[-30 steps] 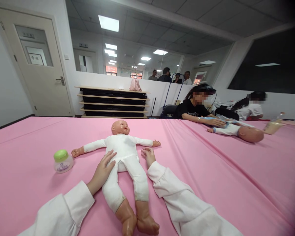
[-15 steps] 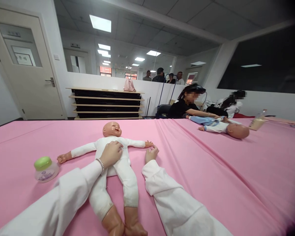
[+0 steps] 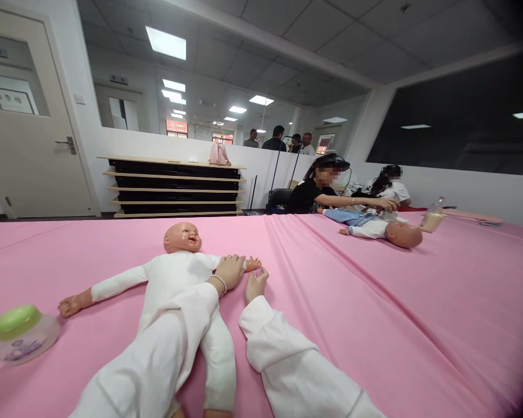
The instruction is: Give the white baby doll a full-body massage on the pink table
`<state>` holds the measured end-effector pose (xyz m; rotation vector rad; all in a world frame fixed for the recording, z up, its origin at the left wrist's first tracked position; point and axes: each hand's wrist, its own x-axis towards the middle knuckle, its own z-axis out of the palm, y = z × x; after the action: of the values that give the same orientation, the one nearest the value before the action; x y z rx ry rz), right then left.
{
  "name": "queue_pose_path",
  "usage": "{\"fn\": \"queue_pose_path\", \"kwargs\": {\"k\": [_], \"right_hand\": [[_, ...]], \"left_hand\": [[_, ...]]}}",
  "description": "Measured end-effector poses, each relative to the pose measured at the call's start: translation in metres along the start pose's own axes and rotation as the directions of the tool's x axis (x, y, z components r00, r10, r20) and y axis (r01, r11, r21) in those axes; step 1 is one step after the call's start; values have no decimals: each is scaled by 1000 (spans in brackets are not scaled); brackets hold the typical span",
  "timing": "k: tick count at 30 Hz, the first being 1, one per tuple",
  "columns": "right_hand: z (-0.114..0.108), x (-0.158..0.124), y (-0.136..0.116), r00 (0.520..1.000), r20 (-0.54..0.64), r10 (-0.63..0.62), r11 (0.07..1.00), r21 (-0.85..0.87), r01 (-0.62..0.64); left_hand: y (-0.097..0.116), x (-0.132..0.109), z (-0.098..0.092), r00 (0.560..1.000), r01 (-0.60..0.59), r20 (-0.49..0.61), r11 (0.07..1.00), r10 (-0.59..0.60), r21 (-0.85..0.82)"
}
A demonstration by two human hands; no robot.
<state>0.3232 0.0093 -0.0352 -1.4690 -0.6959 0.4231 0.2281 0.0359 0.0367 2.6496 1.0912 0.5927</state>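
Observation:
A baby doll in a white suit lies on its back on the pink tablecloth, arms spread. My left hand reaches across the doll's body and is curled over its right-side arm near the wrist. My right hand rests just beside it on the cloth, fingers loosely curled, close to the doll's small hand. Both my arms wear white sleeves, and a bead bracelet sits on my left wrist.
A small jar with a green lid stands at the left on the cloth. At the far right two other people handle a second doll beside a bottle. Black shelves and a door stand behind.
My left hand has slid from the doll's hip over its chest to its outstretched arm. My right hand stayed near the doll's hand. The view has swung to the right.

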Motion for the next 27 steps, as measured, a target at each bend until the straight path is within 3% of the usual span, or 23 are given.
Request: {"fn": "queue_pose_path", "kwargs": {"k": [8, 16, 27], "right_hand": [[2, 2, -2, 988, 93, 119, 989, 75, -126], [1, -10, -14, 977, 210, 41, 990, 123, -68], [-1, -21, -21, 963, 269, -33, 995, 104, 5]], "left_hand": [[4, -10, -5, 996, 41, -67, 980, -55, -192], [2, -10, -4, 991, 56, -85, 884, -107, -464], [-5, -5, 4, 973, 127, -83, 795, -217, -593]]}}
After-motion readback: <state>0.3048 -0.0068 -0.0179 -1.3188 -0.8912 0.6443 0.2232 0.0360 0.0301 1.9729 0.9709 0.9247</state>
